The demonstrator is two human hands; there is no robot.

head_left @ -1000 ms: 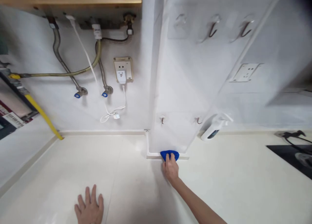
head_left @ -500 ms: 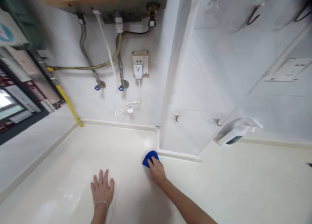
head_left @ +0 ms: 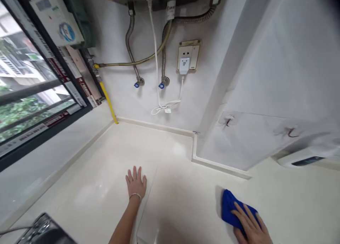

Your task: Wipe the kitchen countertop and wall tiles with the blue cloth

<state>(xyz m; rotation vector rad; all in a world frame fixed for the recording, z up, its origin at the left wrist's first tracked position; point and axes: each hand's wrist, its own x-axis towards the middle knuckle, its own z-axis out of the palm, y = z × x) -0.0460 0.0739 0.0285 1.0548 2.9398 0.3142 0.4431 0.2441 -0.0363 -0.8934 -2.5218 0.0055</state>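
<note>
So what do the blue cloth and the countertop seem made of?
The blue cloth looks like soft, matt fabric, perhaps microfibre: it folds loosely and shows no shine. The countertop seems smooth, glossy stone or composite, since it gives bright reflections; I can't tell which.

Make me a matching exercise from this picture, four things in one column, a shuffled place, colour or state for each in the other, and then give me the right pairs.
Things:
1. cloth
2. left hand
3. white plug
4. pipe near the window

Places, colours and states:
A. yellow
B. spread open on the counter, with a bracelet at its wrist
C. in the wall socket
D. blue, under the right hand

Right pairs: 1-D, 2-B, 3-C, 4-A
</note>
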